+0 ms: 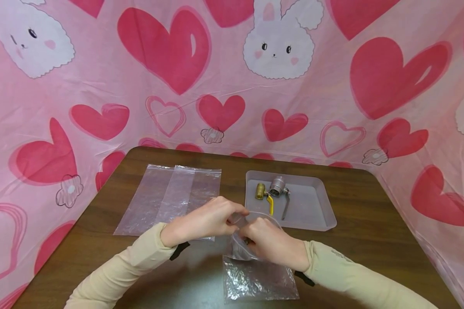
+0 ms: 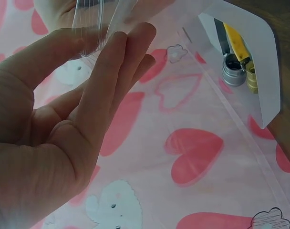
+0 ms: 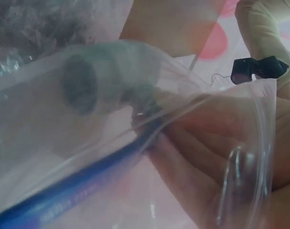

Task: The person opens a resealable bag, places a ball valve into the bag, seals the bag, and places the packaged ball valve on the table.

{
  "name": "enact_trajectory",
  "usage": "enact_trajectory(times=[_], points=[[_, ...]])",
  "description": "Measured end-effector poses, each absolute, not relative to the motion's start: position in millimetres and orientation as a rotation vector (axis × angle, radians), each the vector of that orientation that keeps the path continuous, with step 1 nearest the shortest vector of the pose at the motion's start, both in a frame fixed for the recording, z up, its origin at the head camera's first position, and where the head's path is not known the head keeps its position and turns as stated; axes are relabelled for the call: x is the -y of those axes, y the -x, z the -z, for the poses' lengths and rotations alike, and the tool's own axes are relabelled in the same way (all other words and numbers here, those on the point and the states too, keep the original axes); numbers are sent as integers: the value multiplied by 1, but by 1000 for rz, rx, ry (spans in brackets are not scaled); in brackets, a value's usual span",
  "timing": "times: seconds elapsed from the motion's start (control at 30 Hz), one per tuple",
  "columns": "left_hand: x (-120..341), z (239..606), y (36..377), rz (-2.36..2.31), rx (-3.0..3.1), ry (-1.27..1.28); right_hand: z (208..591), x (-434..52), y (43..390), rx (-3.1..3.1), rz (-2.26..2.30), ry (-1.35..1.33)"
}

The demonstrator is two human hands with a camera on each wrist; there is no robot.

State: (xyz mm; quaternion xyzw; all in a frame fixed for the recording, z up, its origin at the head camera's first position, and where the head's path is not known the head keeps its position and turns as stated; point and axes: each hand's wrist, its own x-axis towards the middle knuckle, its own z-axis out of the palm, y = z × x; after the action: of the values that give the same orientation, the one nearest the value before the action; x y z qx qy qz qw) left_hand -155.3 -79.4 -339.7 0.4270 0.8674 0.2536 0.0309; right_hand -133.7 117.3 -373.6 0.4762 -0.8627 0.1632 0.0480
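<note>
Bagging seems partway: the right hand (image 1: 270,240) grips a blue-handled ball valve (image 3: 95,172) inside a zip bag (image 1: 237,249); the left hand (image 1: 212,218) pinches its mouth; 1 brass valve (image 1: 260,191) and 1 silver valve (image 1: 277,185) lie unbagged.

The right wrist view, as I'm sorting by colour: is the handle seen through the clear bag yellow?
No, the handle seen through the bag, running from the right hand towards the lower left corner, is blue.

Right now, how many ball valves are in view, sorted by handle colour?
Yellow-handled ball valve, in the tray: 1
Grey-handled ball valve, in the tray: 1
Blue-handled ball valve, inside the clear bag: 1
Total: 3
</note>
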Motion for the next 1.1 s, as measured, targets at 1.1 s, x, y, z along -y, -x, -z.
enact_trajectory(times=[1.1], points=[[85, 342, 158, -766, -2605, -1313, 314, -170, 128, 2679, -460, -1191]])
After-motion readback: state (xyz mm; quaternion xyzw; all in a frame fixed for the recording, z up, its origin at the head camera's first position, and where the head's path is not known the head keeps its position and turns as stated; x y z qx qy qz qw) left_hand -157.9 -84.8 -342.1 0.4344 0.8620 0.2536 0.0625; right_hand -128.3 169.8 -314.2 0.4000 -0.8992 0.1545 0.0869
